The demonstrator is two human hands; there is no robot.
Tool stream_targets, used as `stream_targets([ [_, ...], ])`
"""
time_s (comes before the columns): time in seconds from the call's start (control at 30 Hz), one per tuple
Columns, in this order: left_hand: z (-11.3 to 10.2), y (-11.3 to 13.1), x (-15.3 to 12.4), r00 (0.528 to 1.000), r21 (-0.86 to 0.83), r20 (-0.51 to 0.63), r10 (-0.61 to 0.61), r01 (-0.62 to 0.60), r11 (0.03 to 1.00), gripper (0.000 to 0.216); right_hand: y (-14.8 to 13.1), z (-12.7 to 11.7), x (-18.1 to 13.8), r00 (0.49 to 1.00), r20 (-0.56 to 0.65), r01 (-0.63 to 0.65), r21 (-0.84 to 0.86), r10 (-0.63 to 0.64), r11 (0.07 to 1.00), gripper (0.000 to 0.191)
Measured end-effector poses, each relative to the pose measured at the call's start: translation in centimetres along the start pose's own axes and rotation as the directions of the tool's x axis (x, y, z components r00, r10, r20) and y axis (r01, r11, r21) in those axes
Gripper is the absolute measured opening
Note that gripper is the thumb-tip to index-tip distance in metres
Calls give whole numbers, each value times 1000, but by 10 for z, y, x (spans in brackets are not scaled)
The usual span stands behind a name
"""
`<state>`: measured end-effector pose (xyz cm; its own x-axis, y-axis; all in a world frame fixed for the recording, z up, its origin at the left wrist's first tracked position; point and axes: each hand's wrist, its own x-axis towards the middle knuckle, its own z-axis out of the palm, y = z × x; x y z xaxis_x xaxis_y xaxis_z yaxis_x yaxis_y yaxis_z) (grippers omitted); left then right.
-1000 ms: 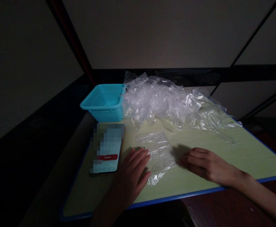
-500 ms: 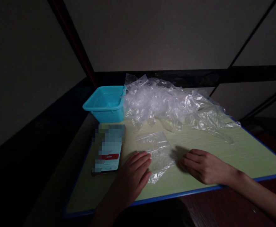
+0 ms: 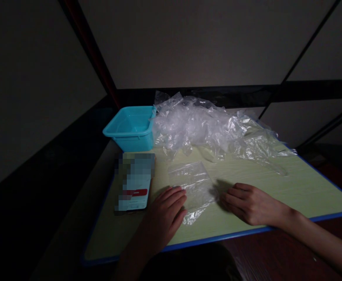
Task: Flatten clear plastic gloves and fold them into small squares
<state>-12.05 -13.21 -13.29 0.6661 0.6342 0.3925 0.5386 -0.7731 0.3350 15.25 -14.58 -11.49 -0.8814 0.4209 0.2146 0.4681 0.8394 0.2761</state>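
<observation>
A clear plastic bag point(image 3: 196, 183) lies flat on the table in front of me, its lower end crumpled. My left hand point(image 3: 169, 208) rests palm down, fingers stretched out, with the fingertips on the bag's left edge. At the bag's right edge is my right hand point(image 3: 247, 203), set on the table with its fingers curled and closed. The fingertips are turned down and away, so I cannot tell whether they grip the bag's edge.
Behind the bag spreads a large heap of crumpled clear plastic bags point(image 3: 203, 125). A turquoise plastic basket point(image 3: 136, 141) stands at the back left. A phone point(image 3: 138, 181) with a lit, partly blurred screen lies left of my left hand. The pale table point(image 3: 305, 195) has a blue edge.
Nearly nothing differs. Both hands keep their places beside the bag, and the whole view has shifted very slightly.
</observation>
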Motion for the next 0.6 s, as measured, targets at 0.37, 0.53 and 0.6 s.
stream_targets([
  [0.37,3,-1,-1,1000,-13,-22,16,-16,1000,22,2,4,-1,987,-163,-7,-16,4,1000,31],
  [0.53,2,-1,-1,1000,-23,-6,1,-2,1000,23,4,5,-3,983,-179,37,-13,-39,999,30],
  [0.6,2,-1,-1,1000,-23,-3,-2,2,1000,23,5,6,-4,981,-185,53,-10,-54,999,30],
])
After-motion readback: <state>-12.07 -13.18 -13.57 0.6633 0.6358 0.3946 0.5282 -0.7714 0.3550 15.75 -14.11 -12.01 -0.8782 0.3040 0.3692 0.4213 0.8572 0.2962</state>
